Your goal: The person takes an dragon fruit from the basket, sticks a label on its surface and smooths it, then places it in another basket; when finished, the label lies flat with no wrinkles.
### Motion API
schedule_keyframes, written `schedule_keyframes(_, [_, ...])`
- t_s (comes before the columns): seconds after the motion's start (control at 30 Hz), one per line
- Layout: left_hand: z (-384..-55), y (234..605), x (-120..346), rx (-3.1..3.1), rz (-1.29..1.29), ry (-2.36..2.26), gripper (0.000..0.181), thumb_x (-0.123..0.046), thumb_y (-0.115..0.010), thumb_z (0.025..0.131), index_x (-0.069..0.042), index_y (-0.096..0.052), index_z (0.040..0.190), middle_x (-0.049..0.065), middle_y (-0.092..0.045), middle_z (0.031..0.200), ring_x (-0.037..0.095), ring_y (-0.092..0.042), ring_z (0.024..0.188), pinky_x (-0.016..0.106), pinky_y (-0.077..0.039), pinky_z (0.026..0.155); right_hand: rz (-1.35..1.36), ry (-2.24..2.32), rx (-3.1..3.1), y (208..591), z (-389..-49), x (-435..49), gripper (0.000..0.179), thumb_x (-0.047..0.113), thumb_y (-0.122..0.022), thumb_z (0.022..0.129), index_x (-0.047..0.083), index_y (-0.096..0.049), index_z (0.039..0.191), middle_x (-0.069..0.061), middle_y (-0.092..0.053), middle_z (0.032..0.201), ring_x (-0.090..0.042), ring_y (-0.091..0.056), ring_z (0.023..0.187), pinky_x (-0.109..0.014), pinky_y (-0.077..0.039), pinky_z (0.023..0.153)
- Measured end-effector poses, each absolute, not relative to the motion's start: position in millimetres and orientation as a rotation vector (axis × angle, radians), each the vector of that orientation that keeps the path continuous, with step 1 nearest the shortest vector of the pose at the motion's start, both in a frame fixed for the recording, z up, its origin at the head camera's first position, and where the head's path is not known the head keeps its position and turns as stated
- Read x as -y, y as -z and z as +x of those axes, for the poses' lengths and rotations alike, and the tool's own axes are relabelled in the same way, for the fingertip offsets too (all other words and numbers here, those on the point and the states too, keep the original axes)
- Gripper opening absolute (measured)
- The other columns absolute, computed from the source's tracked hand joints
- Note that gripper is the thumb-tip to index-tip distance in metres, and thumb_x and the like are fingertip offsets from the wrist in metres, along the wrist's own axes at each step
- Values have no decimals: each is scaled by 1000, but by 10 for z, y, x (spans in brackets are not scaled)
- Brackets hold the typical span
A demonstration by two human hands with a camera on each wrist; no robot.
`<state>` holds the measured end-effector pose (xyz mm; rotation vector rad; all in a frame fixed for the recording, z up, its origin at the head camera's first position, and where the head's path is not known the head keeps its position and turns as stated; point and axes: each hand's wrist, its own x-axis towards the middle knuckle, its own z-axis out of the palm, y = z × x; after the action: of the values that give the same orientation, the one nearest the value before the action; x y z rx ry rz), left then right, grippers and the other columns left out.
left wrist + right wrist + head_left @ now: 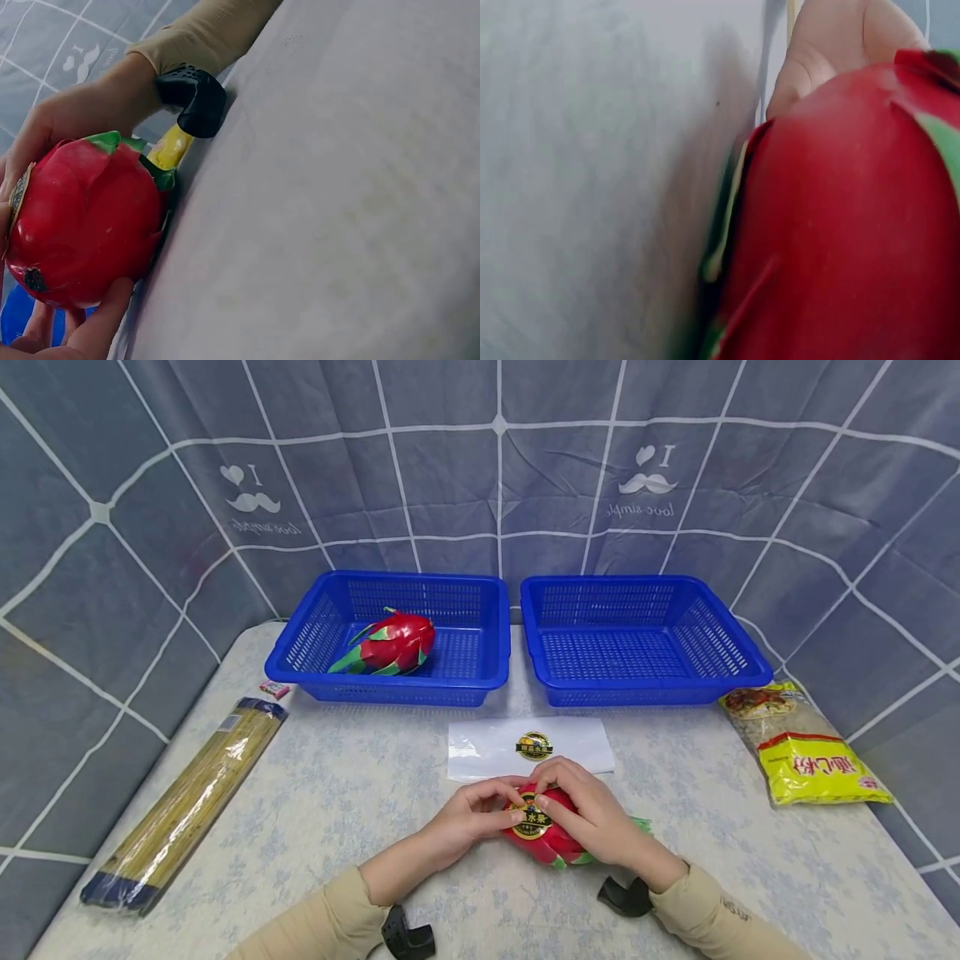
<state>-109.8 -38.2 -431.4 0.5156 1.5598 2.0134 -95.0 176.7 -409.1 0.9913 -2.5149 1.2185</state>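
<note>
A red dragon fruit (558,850) with green-tipped scales lies on the table near its front, between both hands. On its upper face is a round black-and-gold sticker (531,820). My left hand (459,818) grips the fruit's left end, thumb and fingertips at the sticker's edge; the left wrist view shows fingers against the fruit's (90,217) underside. From the right, my right hand (588,810) curls over the fruit, its thumb on the sticker. The fruit (840,217) fills much of the right wrist view. Just behind lies a white sheet (480,747) bearing another such sticker (534,746).
Two blue baskets stand at the back; the left basket (397,689) holds another dragon fruit (401,642), the right basket (645,683) stands beside it. A long pack of sticks (191,802) and small pink packet (274,689) lie left, a yellow food bag (813,764) right.
</note>
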Motion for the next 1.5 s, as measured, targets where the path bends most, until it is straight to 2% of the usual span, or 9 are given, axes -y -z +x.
schedule_keyframes(0.2, [-1097, 4344, 367, -1672, 548, -2018, 31, -2, -73, 78, 14, -55, 99, 11, -54, 130, 24, -46, 124, 33, -30, 105, 1011, -1174, 2478, 4076, -950, -1747, 10, 9, -53, 94, 19, -52, 96, 4, -56, 108, -12, -52, 102, -34, -44, 87])
schedule_keyframes(0.33, [-1101, 4331, 372, -1624, 481, -2003, 27, -3, -70, 81, 13, -57, 99, 11, -51, 133, 24, -45, 124, 33, -41, 97, 1031, -1184, 2483, 4072, -958, -1755, 19, 2, -54, 91, 20, -52, 96, 2, -56, 108, -14, -52, 102, -34, -43, 87])
schedule_keyframes(0.47, [-1126, 4324, 386, -1495, 403, -2013, 8, -1, -63, 84, -2, -68, 91, 13, -47, 136, 24, -49, 119, 35, -51, 85, 1057, -1207, 2493, 4069, -968, -1777, 22, 0, -55, 91, 20, -56, 99, 1, -56, 110, -16, -52, 104, -36, -44, 89])
schedule_keyframes(0.57, [-1143, 4330, 392, -1440, 401, -2032, 20, 2, -58, 85, -13, -70, 88, 14, -46, 136, 24, -51, 116, 38, -51, 85, 1060, -1198, 2503, 4067, -968, -1782, 22, 2, -54, 92, 22, -59, 100, 2, -56, 112, -16, -52, 105, -37, -45, 89])
schedule_keyframes(0.83, [-1082, 4313, 373, -1625, 615, -1999, 24, -5, -61, 86, 14, -54, 99, 15, -46, 133, 24, -45, 121, 35, -41, 96, 1012, -1117, 2543, 4089, -950, -1760, 19, 5, -52, 93, 23, -56, 95, 5, -55, 113, -13, -52, 105, -38, -47, 86])
schedule_keyframes(0.97, [-1066, 4320, 351, -1768, 727, -1975, 22, -6, -70, 81, 7, -56, 94, 14, -50, 129, 25, -42, 124, 37, -26, 106, 1006, -1127, 2568, 4094, -945, -1760, 18, 6, -54, 90, 23, -55, 95, 5, -55, 113, -11, -52, 105, -35, -47, 85])
schedule_keyframes(1.1, [-1074, 4345, 339, -1796, 751, -1979, 22, -1, -75, 76, 3, -57, 88, 13, -51, 126, 25, -46, 119, 34, -40, 98, 1003, -1139, 2601, 4077, -943, -1767, 12, 20, -63, 90, 26, -54, 96, 8, -54, 114, -10, -51, 106, -33, -47, 84])
schedule_keyframes(1.27, [-1101, 4357, 347, -1827, 775, -1957, 25, 1, -78, 71, 3, -56, 83, 13, -51, 125, 24, -48, 116, 30, -47, 89, 1042, -1195, 2611, 4051, -956, -1782, 31, 40, -76, 78, 30, -55, 97, 11, -53, 113, -11, -50, 107, -31, -49, 82])
schedule_keyframes(1.5, [-1183, 4366, 399, -1770, 724, -1896, 21, -4, -76, 76, 5, -60, 87, 7, -53, 128, 22, -46, 121, 39, -30, 104, 1141, -1303, 2601, 4060, -995, -1840, 23, 27, -71, 85, 28, -58, 103, 6, -54, 118, -17, -48, 115, -36, -47, 87])
